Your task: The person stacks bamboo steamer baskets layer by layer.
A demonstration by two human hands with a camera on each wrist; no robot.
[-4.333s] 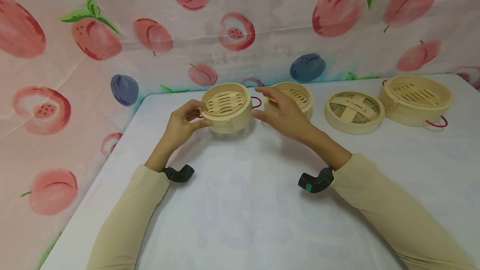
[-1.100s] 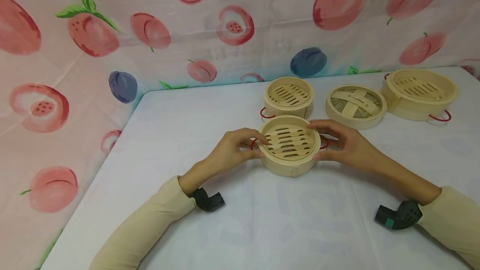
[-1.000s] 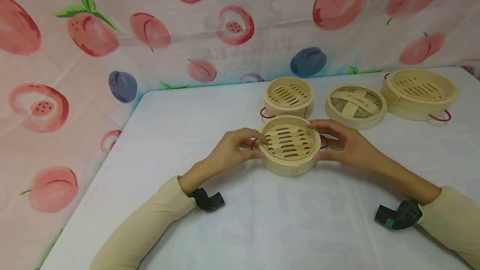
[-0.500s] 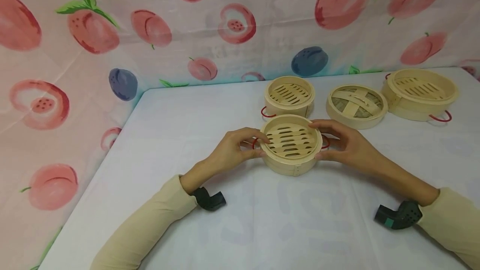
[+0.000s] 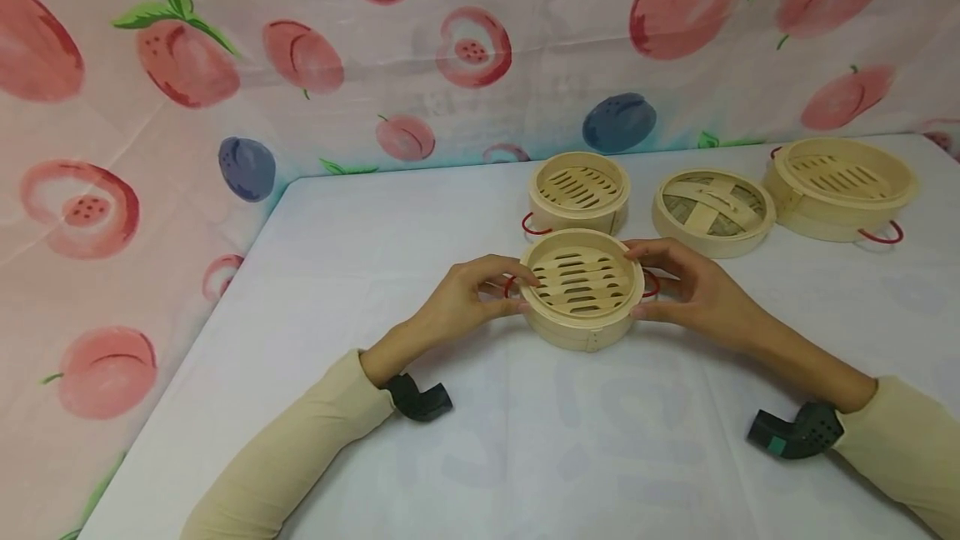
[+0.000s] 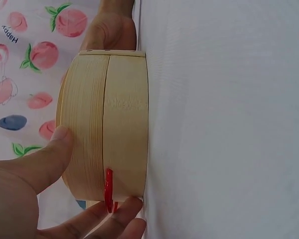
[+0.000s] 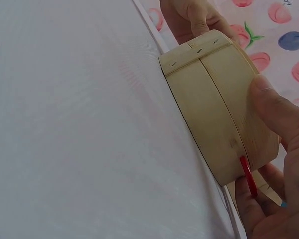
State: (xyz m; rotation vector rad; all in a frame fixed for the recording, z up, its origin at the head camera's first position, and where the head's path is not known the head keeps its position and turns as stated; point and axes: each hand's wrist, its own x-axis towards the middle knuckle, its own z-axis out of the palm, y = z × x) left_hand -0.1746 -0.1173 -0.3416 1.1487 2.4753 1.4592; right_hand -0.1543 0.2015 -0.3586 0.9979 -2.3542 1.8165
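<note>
A small round bamboo steamer basket [image 5: 581,332] with a slatted base and red loop handles stands upright on the white cloth. From its left side my left hand [image 5: 468,294] grips the rim and wall, a finger reaching over the edge. My right hand [image 5: 693,286] holds the opposite side, its thumb on the near wall and a finger at the rim. In the left wrist view the left thumb [image 6: 47,159] presses the wall [image 6: 122,119] near a red handle. The right wrist view has the right hand [image 7: 289,149] at the other red handle [image 7: 248,175].
Just behind stands a second small steamer basket [image 5: 577,198]. To its right are a woven bamboo steamer lid [image 5: 712,215] and a larger steamer basket [image 5: 825,211]. White cloth [image 5: 360,257] covers the table, and a fruit-printed curtain [image 5: 525,48] hangs along the back and left.
The small basket has come from the back left to the near middle. My right hand, apart from it at first, now holds it too. Over the last second both hands are almost still.
</note>
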